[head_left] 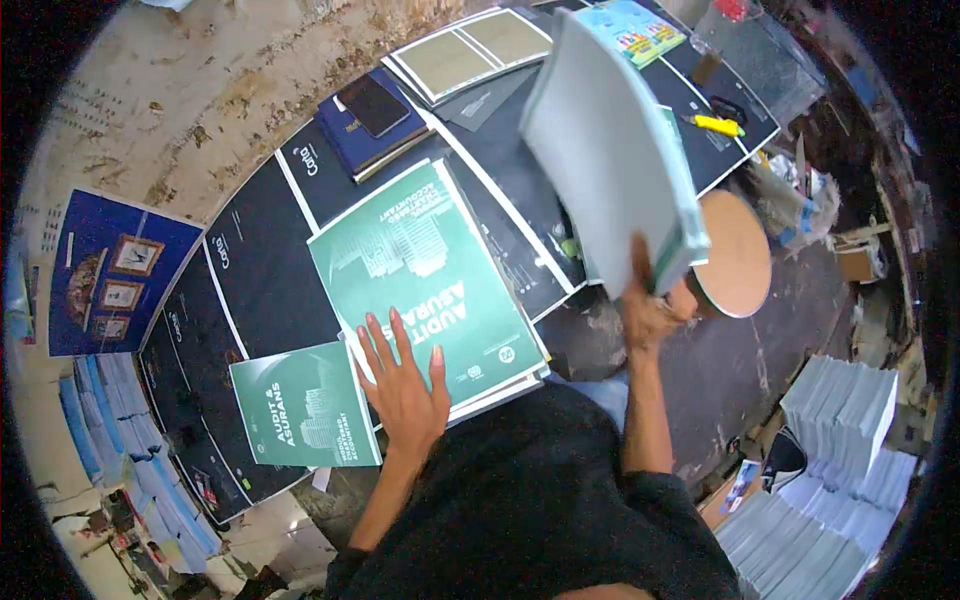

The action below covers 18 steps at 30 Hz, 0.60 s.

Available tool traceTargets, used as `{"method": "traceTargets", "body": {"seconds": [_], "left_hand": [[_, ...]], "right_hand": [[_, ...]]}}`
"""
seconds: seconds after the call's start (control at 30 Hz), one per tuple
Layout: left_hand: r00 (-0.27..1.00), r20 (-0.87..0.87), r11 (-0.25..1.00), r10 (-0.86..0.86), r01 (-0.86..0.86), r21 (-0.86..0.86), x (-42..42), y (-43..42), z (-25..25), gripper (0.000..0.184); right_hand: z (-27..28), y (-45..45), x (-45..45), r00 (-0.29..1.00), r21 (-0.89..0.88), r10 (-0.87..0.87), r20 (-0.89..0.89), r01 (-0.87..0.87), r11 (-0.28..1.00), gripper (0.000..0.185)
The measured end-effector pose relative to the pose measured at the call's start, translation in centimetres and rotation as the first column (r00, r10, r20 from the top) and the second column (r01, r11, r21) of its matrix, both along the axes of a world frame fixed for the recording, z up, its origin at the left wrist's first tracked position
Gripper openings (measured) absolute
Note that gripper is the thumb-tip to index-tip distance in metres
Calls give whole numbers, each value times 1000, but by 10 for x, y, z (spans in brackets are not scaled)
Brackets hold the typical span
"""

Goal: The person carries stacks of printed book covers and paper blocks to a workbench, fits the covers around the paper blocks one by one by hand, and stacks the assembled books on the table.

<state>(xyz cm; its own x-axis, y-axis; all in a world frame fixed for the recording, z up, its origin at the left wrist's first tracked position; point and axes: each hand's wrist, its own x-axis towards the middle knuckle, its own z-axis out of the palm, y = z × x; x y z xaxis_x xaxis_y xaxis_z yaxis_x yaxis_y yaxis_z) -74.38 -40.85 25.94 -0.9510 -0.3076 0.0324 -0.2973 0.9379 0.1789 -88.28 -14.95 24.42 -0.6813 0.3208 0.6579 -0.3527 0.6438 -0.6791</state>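
My left hand (405, 395) lies with fingers spread over the lower left edge of a stack of green "Audit & Asurans" cover sheets (400, 270). Beside it on the left is a smaller green printed cover (300, 415), which reads the same. On the right, my right hand (655, 305) grips the near end of a thick book (615, 165), its pale page side showing and its upper part blurred. The book is tilted up above the table's right part. More green printed material (667, 125) shows partly behind it.
A dark phone (374, 106) rests on a blue book (352, 148) at the back. Further right are a framed grey board (470, 55) and a yellow cutter (713, 125). A round stool (740, 255) stands beyond the table edge; paper stacks (835, 415) sit at lower right.
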Motion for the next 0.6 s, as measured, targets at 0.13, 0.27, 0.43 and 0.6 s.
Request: {"method": "traceTargets", "body": {"seconds": [0.13, 0.27, 0.43, 0.6], "left_hand": [[973, -232, 983, 13, 29, 179, 3, -22, -12, 82], [874, -115, 613, 472, -232, 755, -11, -69, -6, 79], [885, 82, 545, 457, -352, 761, -19, -79, 0, 69], [920, -79, 780, 384, -278, 560, -31, -89, -2, 79]], "right_hand": [[23, 35, -18, 968, -16, -50, -245, 48, 999, 32], [36, 84, -22, 962, 393, 206, -180, -122, 911, 40], [-9, 126, -31, 810, 616, 200, 551, -557, 557, 58], [22, 67, 29, 827, 322, 330, 454, -498, 805, 62]]}}
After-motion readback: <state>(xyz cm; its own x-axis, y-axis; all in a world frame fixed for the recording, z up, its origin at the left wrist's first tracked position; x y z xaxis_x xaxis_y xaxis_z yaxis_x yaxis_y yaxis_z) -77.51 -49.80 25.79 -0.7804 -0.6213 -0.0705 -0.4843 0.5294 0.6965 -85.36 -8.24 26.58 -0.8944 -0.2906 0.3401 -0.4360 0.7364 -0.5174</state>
